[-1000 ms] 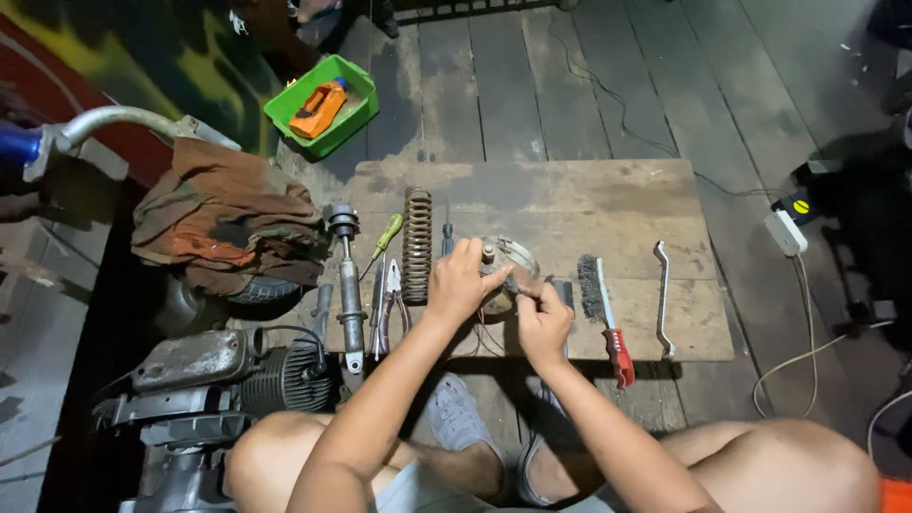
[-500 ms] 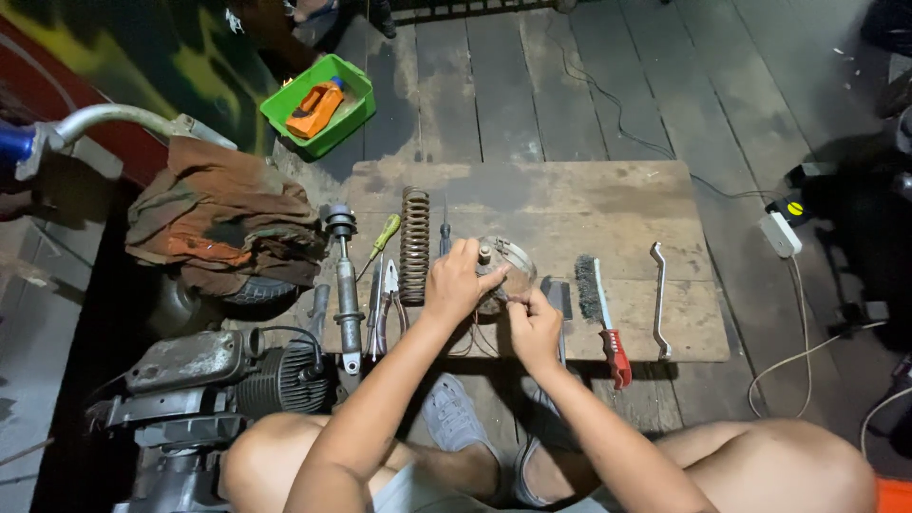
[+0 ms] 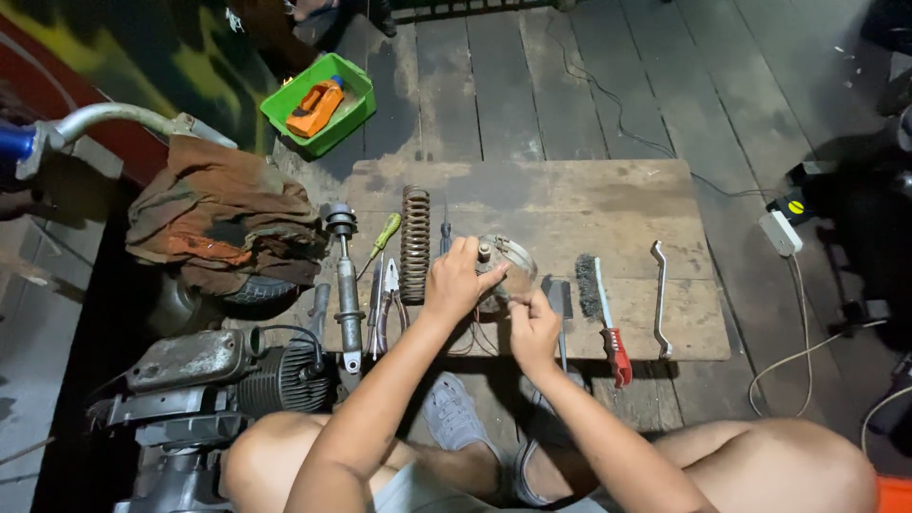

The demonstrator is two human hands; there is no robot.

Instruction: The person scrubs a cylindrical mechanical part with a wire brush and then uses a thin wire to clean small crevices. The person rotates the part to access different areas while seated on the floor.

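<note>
A big wooden board (image 3: pixel 608 204) is lying on the plank floor and is working as the worktop. Everything here is told from that board.

Off its left edge an old engine (image 3: pixel 223 375) is sitting, with a brown rag (image 3: pixel 223 214) heaped behind it. Past the board's far left corner a green tray (image 3: pixel 353 114) is holding an orange thing.

On the board, left of the middle, a long rusty spring (image 3: pixel 414 242) is lying with its long way pointing away from the person. To the right a wire brush (image 3: pixel 600 309) with a red handle and a bent metal bar (image 3: pixel 659 296) are lying the same way.

Near the board's front middle, a round metal part (image 3: pixel 513 261) is sitting. The left hand (image 3: pixel 458 280) is closed on its left side, holding it steady. The right hand (image 3: pixel 534 328) is just in front of the part, nearer the person, fingers pinched together on something too small to make out. The part is lying just ahead and a bit left of that right hand.
</note>
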